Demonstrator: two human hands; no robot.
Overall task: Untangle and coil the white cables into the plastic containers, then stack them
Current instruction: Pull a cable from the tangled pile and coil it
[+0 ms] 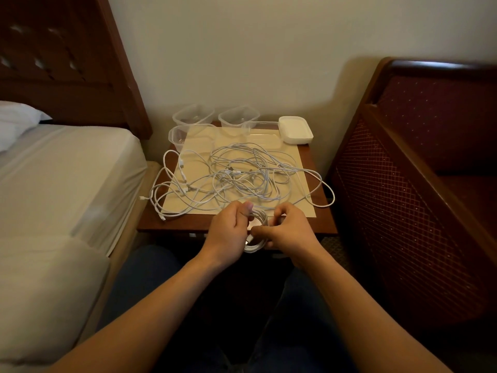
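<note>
A tangle of white cables lies spread over a cream mat on a small wooden table. Some loops hang over the table's left and right edges. At the near edge, both hands hold a small coil of white cable between them. My left hand grips the coil's left side, thumb up. My right hand pinches its right side. Three clear plastic containers stand at the back left of the table.
Clear lids and a stack of white lids lie at the back right. A bed with a wooden headboard is on the left. A dark red upholstered chair stands on the right. The wall is behind the table.
</note>
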